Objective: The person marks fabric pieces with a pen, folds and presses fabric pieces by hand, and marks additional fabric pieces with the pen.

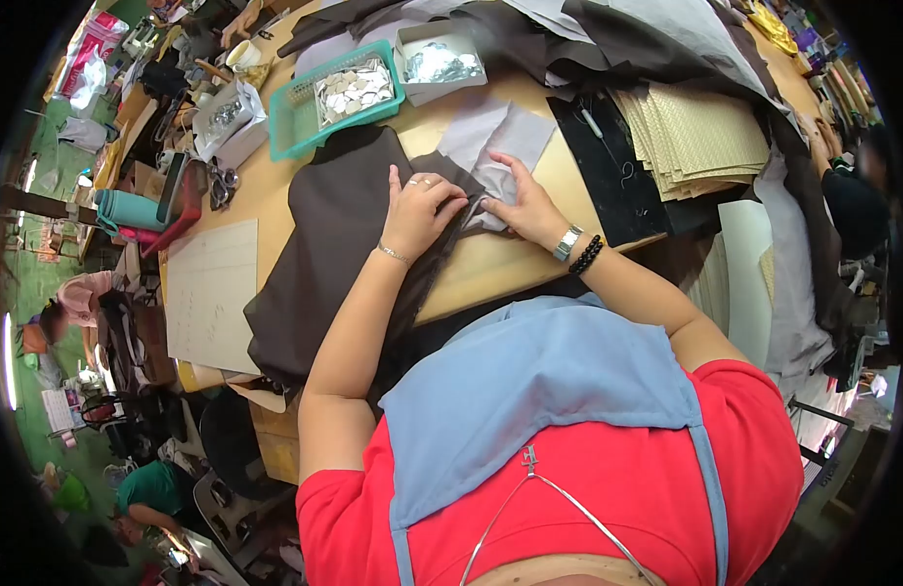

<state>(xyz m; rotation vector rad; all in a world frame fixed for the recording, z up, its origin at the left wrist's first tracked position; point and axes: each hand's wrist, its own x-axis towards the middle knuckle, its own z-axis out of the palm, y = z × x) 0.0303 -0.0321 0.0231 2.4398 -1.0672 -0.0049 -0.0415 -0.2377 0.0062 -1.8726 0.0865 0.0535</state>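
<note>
Dark brown fabric (319,230) lies over the wooden table and hangs past its front edge. My left hand (422,207) rests on its right part, thumb and fingertips pinched together at the fabric's edge. Just right of it, my right hand (522,203) has its thumb at the same edge, with the index finger raised apart from it. A pale grey cloth piece (520,137) lies under and behind my right hand. Whatever small piece sits between the two hands is too small to make out.
A teal basket (293,117) of pale pieces and a white box (440,63) of shiny metal parts stand behind. Textured beige sheets (691,142) are stacked right, beside a black mat (608,171) holding a tool. A flat board (212,293) lies left. Other people sit farther off.
</note>
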